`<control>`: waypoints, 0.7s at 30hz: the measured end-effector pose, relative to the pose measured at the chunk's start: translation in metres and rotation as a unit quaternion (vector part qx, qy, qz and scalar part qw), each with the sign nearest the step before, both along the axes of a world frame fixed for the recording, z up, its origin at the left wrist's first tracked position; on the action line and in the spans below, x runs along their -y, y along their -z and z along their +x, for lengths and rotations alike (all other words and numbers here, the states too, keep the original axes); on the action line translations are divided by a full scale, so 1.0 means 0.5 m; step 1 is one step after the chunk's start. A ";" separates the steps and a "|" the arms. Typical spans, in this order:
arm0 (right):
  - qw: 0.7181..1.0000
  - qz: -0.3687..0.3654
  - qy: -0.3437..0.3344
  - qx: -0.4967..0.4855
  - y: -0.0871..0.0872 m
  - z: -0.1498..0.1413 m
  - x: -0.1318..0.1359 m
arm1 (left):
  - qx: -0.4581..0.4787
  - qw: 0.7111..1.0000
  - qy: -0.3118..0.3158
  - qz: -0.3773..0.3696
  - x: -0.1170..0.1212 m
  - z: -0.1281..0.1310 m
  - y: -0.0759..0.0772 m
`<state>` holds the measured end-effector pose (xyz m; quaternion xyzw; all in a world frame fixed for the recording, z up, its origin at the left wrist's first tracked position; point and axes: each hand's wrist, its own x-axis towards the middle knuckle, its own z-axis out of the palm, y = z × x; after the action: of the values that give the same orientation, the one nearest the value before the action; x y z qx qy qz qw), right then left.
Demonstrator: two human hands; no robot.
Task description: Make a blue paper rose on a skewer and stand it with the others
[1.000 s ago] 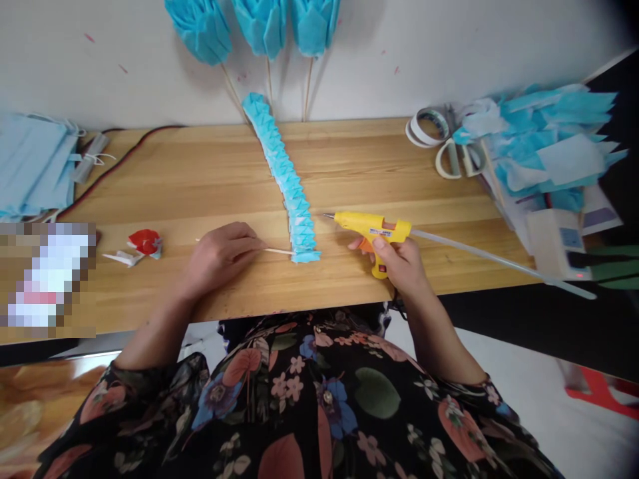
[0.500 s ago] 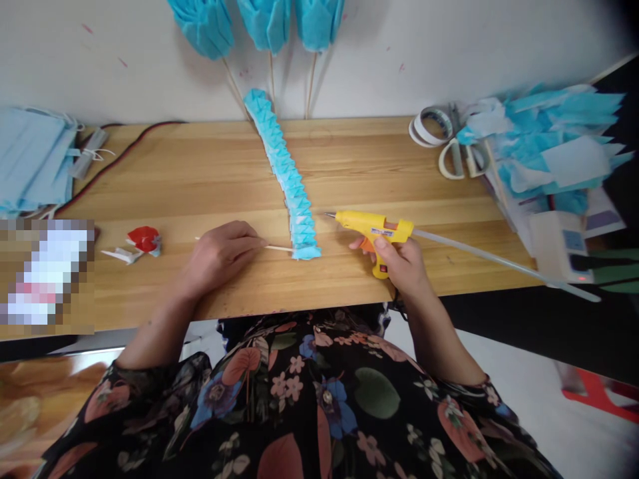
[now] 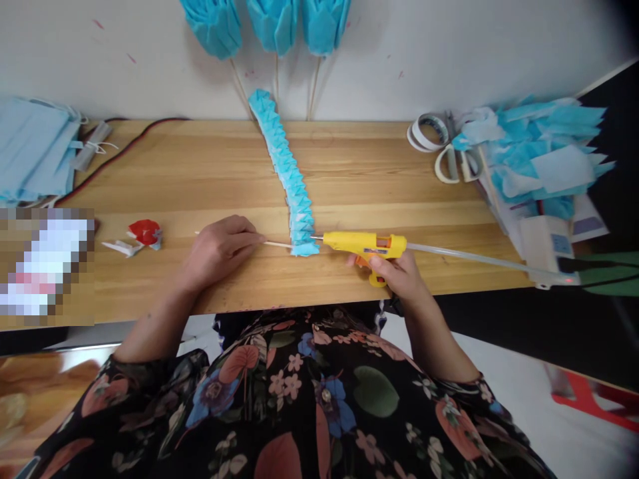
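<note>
My right hand (image 3: 399, 271) grips a yellow hot glue gun (image 3: 362, 246), with a long clear glue stick (image 3: 479, 258) sticking out of its back. The metal nozzle is at the near end of a pleated blue strip (image 3: 289, 176); whether it touches cannot be made out. A thin wooden stick (image 3: 279, 244) is pinched in my left hand (image 3: 222, 249), which rests on the table. The stick's right tip lies against the near end of the strip. The strip curves away toward the wall.
Three blue flowers (image 3: 272, 26) on sticks lean at the wall. Right: tape rolls (image 3: 428, 133), scissors (image 3: 449, 163), blue cut pieces (image 3: 549, 156), a white box (image 3: 549, 246). Left: stacked blue sheets (image 3: 34, 146), a cable (image 3: 124, 150), a red piece (image 3: 144, 231), a pixelated phone (image 3: 50, 266).
My right hand has brought the glue gun left and levelled it, so the nozzle has come to the strip's near end. My left hand keeps its hold on the stick.
</note>
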<state>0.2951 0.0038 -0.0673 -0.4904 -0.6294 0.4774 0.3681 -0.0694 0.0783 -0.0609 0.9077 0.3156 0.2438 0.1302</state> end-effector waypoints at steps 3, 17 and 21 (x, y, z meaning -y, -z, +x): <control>1.000 -0.005 0.001 0.006 0.002 0.001 -0.002 | -0.003 1.000 -0.004 0.001 0.000 -0.001 0.004; 0.998 -0.002 -0.031 0.063 -0.034 -0.018 0.036 | 0.005 1.000 -0.012 -0.006 0.002 -0.002 0.007; 0.996 0.016 -0.039 0.077 -0.039 -0.030 0.046 | 0.010 1.000 -0.004 -0.008 0.001 -0.002 0.007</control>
<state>0.2800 -0.0189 -0.0477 -0.4948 -0.6823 0.4421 0.3068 -0.0704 0.0776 -0.0645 0.9028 0.3203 0.2507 0.1399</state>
